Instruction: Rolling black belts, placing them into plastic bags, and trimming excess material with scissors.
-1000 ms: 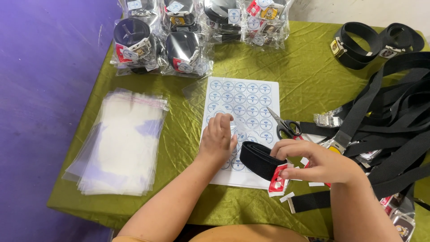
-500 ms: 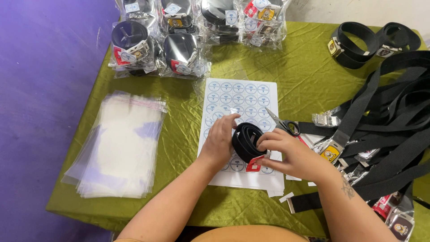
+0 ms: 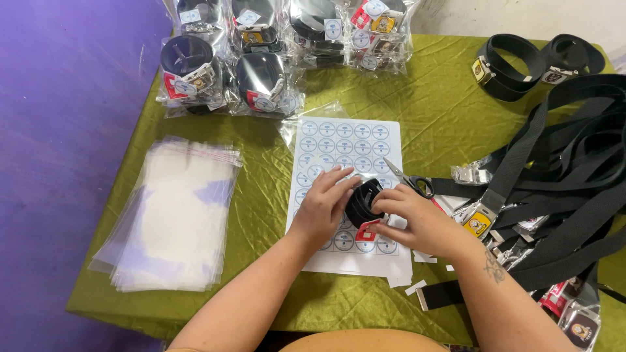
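Note:
A rolled black belt [image 3: 363,201] with a red and white tag stands on a white sheet of round blue stickers [image 3: 339,148] at the middle of the green-covered table [image 3: 261,195]. My left hand [image 3: 324,203] presses against the roll's left side. My right hand [image 3: 417,220] wraps around its right side, fingers over the tag. Both hands hold the roll together.
A stack of clear plastic bags [image 3: 169,215] lies at the left. Several bagged belts [image 3: 261,45] sit along the far edge. Scissors [image 3: 407,177] lie just right of the sticker sheet. A heap of loose black belts with buckles [image 3: 561,182] fills the right side.
My right hand has brought the rolled belt leftward onto the sticker sheet. My left hand, flat on the sheet before, now closes against the roll.

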